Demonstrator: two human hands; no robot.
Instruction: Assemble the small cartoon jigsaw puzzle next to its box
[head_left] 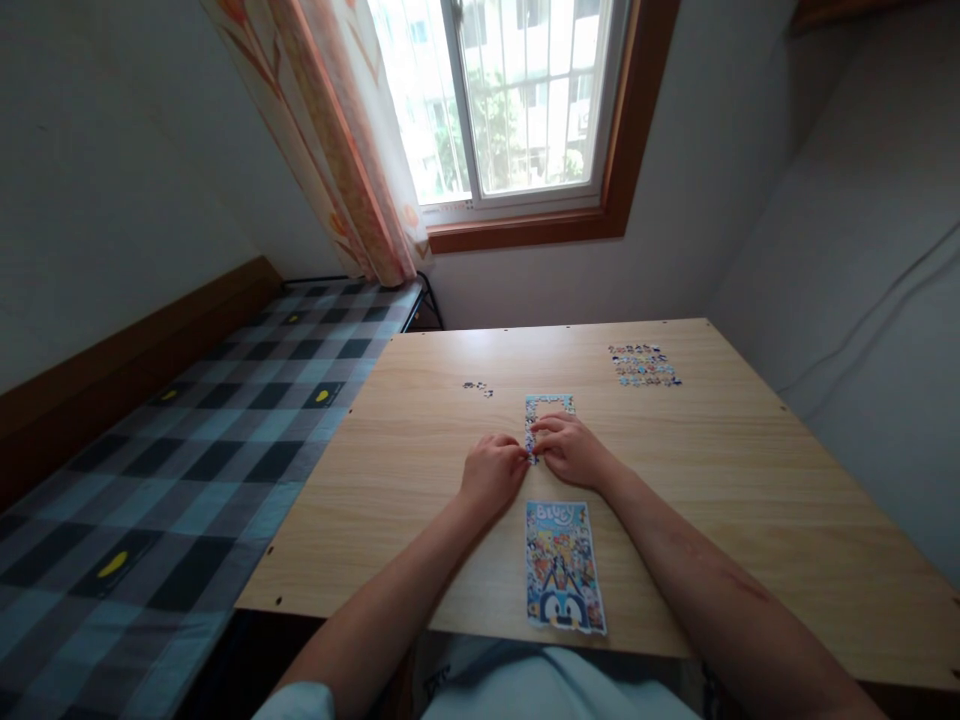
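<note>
A partly assembled jigsaw puzzle (550,400) lies on the wooden table, its joined border pieces framing bare wood. My left hand (495,470) is at the lower left corner of that border, fingers pinched together at a puzzle piece. Over the left side of the border rests my right hand (570,447), its fingers spread and bent, fingertips touching the pieces. Part of the puzzle is hidden beneath it. Closer to me lies a picture sheet (564,565) printed with "Bluey" and many cartoon figures.
Loose puzzle pieces (643,366) are laid out in rows at the back right of the table (750,500). A few more pieces (478,388) lie left of the puzzle. A bed with a checked cover (225,420) stands along the left side, and a window is behind.
</note>
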